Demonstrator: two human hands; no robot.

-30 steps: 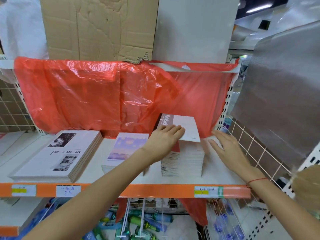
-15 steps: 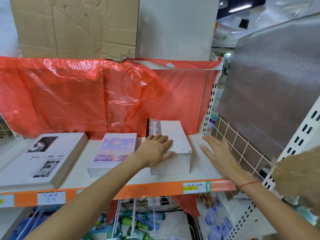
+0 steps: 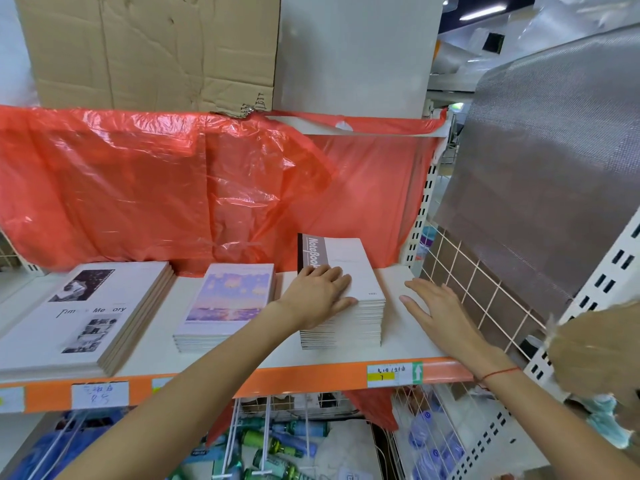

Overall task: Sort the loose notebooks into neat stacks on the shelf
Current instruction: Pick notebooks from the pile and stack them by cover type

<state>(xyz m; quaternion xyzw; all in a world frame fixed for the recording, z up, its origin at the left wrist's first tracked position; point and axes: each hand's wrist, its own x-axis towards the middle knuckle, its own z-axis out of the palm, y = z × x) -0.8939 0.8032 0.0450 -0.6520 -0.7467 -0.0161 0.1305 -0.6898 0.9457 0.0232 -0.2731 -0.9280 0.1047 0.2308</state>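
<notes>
A white shelf (image 3: 408, 341) with an orange front lip (image 3: 311, 375) is seen from above, carrying three stacks of notebooks. Bare shelf is left between the stacks and, more widely, to the right of the rightmost stack, up to a wire grid panel (image 3: 485, 292) that closes that end. The back is closed off by a hanging red plastic sheet (image 3: 173, 188), with a cardboard box (image 3: 149, 50) standing on the level above. The rightmost stack (image 3: 353, 323), the tallest, is set with its long axis running front to back; the top notebook (image 3: 346, 261) has its grey "NoteBook" band along the left edge, and the corners of the stack look roughly aligned. The left hand (image 3: 318, 296) is laid flat on the near left part of this top cover, fingers straight and held together, nothing gripped. The right hand (image 3: 436, 310) is spread flat just beside the stack on the bare shelf, fingers extended, apart from the stack and holding nothing. A middle stack (image 3: 228, 303) with a purple sky cover lies parallel, also front to back, near the left forearm. A large stack (image 3: 86, 313) with black-and-white photos on its cover lies at the far left, turned slightly. Price labels (image 3: 394, 374) are fixed on the orange lip, and bottles (image 3: 277, 445) are seen in wire bins below.
</notes>
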